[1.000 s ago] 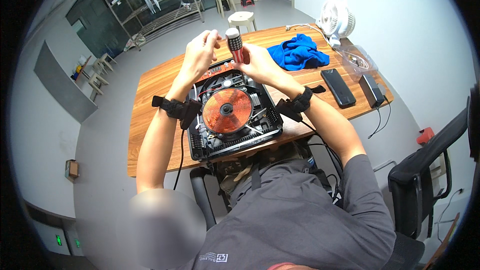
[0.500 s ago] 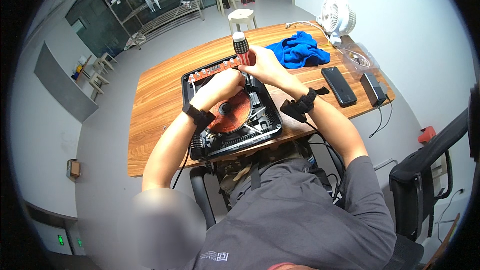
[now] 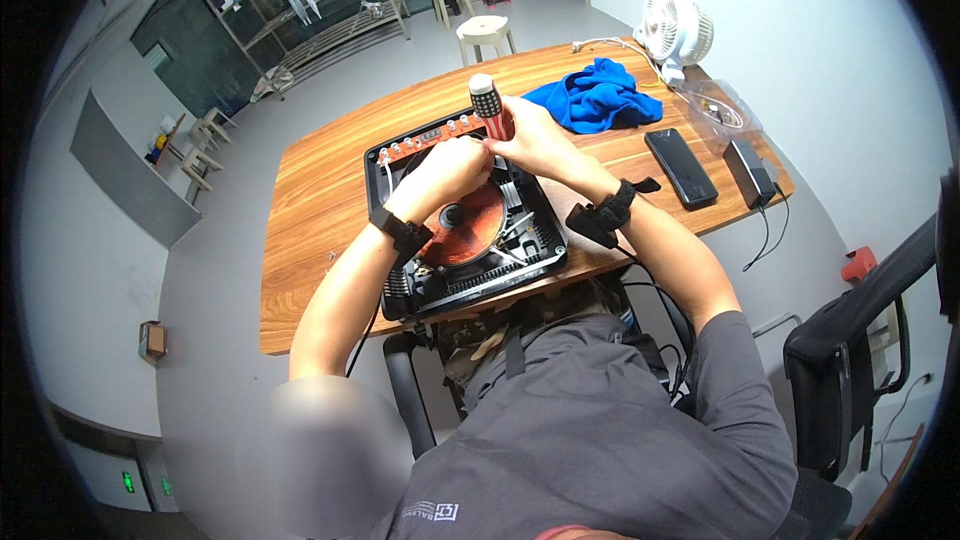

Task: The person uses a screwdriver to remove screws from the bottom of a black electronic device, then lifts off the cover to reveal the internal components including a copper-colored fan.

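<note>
An opened induction cooker (image 3: pixel 560 252) lies on the wooden table, showing a round copper coil (image 3: pixel 470 237), a long orange circuit board (image 3: pixel 408 148) and wires in a black shell. My right hand (image 3: pixel 528 140) grips a screwdriver (image 3: pixel 487 100) with a red, black and white handle, held nearly upright over the cooker's far right part. My left hand (image 3: pixel 455 175) is closed beside it, above the coil's far edge. Its fingertips meet near the screwdriver's shaft; what they pinch is hidden. The screwdriver's tip is hidden too.
A blue cloth (image 3: pixel 600 97) lies beyond my right hand. Farther right are a black phone (image 3: pixel 682 169), a black power adapter (image 3: pixel 748 175) with a cable, a clear plastic container (image 3: pixel 722 112) and a white fan (image 3: pixel 677 25). Small screws (image 3: pixel 332 256) lie left of the cooker.
The screwdriver handle has dropped slightly and shifted a little to the right, with my right hand still around it. My left hand stays in nearly the same place.
</note>
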### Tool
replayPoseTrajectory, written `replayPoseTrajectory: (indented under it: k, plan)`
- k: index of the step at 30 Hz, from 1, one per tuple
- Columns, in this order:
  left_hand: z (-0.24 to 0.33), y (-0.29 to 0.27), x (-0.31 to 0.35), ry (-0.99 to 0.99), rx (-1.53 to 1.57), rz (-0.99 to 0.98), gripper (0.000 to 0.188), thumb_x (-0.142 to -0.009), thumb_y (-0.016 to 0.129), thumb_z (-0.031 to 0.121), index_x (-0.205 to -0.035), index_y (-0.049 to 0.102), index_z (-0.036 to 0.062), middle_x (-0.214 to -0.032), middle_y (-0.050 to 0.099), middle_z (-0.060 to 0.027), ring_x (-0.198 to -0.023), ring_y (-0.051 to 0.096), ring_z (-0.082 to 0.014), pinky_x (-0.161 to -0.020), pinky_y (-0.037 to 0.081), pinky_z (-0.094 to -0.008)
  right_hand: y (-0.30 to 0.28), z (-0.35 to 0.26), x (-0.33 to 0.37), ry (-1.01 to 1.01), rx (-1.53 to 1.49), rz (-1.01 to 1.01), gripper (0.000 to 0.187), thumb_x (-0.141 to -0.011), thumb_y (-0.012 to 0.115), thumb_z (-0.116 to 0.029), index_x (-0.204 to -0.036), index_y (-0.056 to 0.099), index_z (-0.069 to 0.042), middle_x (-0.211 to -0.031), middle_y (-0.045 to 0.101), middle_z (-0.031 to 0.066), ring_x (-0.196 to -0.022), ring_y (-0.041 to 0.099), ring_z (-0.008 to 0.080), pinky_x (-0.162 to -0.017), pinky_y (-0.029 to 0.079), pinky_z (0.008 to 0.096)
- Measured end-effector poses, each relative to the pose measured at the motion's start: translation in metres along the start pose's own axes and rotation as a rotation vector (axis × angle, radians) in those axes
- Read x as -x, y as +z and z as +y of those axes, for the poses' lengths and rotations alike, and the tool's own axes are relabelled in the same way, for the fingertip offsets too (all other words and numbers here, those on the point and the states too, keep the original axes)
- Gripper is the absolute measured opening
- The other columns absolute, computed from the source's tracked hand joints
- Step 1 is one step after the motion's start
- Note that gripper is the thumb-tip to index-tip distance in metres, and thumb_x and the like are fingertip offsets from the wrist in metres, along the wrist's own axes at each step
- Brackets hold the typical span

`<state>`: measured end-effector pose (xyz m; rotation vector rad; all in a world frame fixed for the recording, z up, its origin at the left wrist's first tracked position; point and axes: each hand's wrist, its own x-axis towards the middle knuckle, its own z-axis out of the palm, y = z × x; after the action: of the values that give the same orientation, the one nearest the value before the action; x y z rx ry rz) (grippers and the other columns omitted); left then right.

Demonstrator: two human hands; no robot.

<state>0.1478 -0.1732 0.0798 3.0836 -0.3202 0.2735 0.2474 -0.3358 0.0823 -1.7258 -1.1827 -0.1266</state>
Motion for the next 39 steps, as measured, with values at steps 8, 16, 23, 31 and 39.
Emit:
replayPoseTrajectory:
  k: [8,16,23,31,39]
  plan:
    - [-0.002,0.001,-0.005,-0.003,-0.015,-0.065,0.012,-0.082,0.067,0.013,-0.082,0.068,0.0008,-0.082,0.069,-0.0185,-0.078,0.070,-0.0375,-0.071,0.058,-0.0463,0.001,0.012,0.002,-0.012,-0.029,-0.003,0.040,-0.078,0.085,-0.021,-0.104,0.063,0.002,-0.094,0.070,0.0199,-0.088,0.070,0.0339,-0.080,0.056,0.0418]
    - [-0.009,0.012,-0.005,0.063,0.002,0.013,0.014,-0.082,0.065,0.012,-0.084,0.067,-0.0020,-0.083,0.069,-0.0191,-0.076,0.070,-0.0376,-0.069,0.059,-0.0461,-0.002,0.006,0.006,0.028,-0.013,-0.029,0.041,-0.079,0.084,-0.021,-0.107,0.064,0.001,-0.096,0.070,0.0210,-0.091,0.069,0.0365,-0.082,0.055,0.0428]
    - [-0.007,0.018,-0.004,0.058,0.096,0.069,0.013,-0.084,0.062,0.010,-0.087,0.064,-0.0022,-0.084,0.068,-0.0215,-0.075,0.069,-0.0398,-0.067,0.058,-0.0471,-0.003,0.006,0.005,0.019,-0.045,-0.032,0.041,-0.079,0.084,-0.021,-0.109,0.065,0.001,-0.097,0.071,0.0201,-0.091,0.070,0.0340,-0.083,0.056,0.0415]
    - [-0.013,0.007,-0.004,-0.010,0.080,-0.090,0.020,-0.084,0.064,0.016,-0.086,0.066,-0.0037,-0.081,0.068,-0.0243,-0.078,0.069,-0.0421,-0.071,0.057,-0.0488,-0.008,-0.010,0.003,0.036,-0.058,-0.060,0.039,-0.079,0.083,-0.019,-0.110,0.066,-0.001,-0.099,0.072,0.0183,-0.091,0.071,0.0301,-0.082,0.056,0.0390]
    - [-0.033,-0.017,-0.005,-0.038,0.109,-0.047,0.013,-0.085,0.064,0.012,-0.087,0.066,-0.0011,-0.084,0.069,-0.0220,-0.083,0.068,-0.0392,-0.077,0.054,-0.0468,-0.008,0.003,0.003,0.009,-0.047,-0.011,0.038,-0.080,0.082,-0.017,-0.110,0.066,-0.001,-0.095,0.071,0.0163,-0.086,0.071,0.0268,-0.079,0.056,0.0384]
